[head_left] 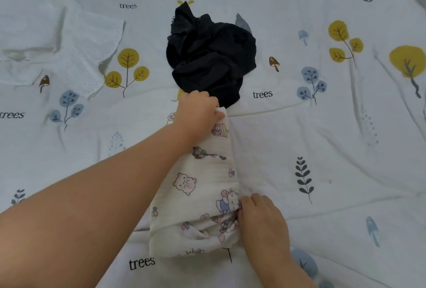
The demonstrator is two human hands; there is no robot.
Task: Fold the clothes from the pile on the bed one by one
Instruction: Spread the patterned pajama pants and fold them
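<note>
Cartoon-print garment (pixel 196 186) lies mid-frame on the bedsheet (pixel 322 137), a long cream strip folded lengthwise, running from about 6 o'clock up toward 12. Nearest me, my right hand (pixel 262 223) sits at the strip's lower right edge, roughly 5 o'clock of the garment, fingers curled and pinching the bunched fabric there. Lower end of the strip looks rumpled, layers tucked over each other. My left arm crosses in from 8 o'clock over the cloth; my left hand (pixel 198 110) is at the strip's far end, 12 o'clock of the garment, fingers curled down and gripping the top corner. Just beyond that hand, touching the strip's top edge, a dark crumpled garment (pixel 209 54) sits in a heap near frame centre-top. Farther off at 10 o'clock, well apart from both, a white perforated garment (pixel 57 40) lies spread flat, partly cut by the left frame edge. Sheet is white with yellow and blue tree prints, mushrooms and the word "trees".
</note>
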